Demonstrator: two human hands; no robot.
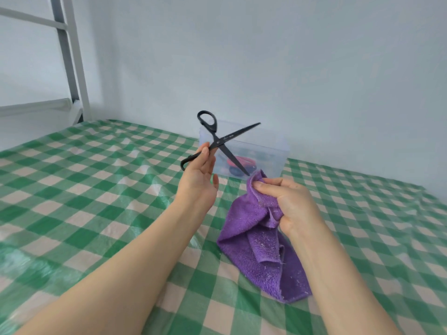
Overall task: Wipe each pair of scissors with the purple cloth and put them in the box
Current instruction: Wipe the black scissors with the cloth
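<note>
My left hand [202, 176] holds a pair of black scissors [221, 141] by the lower handle, raised above the table with the blades spread wide. One blade points up to the right, the other slants down toward the purple cloth [261, 240]. My right hand [287, 201] grips the bunched top of that cloth, whose lower part rests on the table. The lower blade's tip sits just above the cloth's top edge. Behind the scissors stands a clear plastic box [273, 151] holding several coloured items, dimly seen through its wall.
A green and cream checked plastic cover [96, 189] lies over the whole table. A pale wall rises right behind the box. A grey metal bed frame [72, 68] stands at the far left.
</note>
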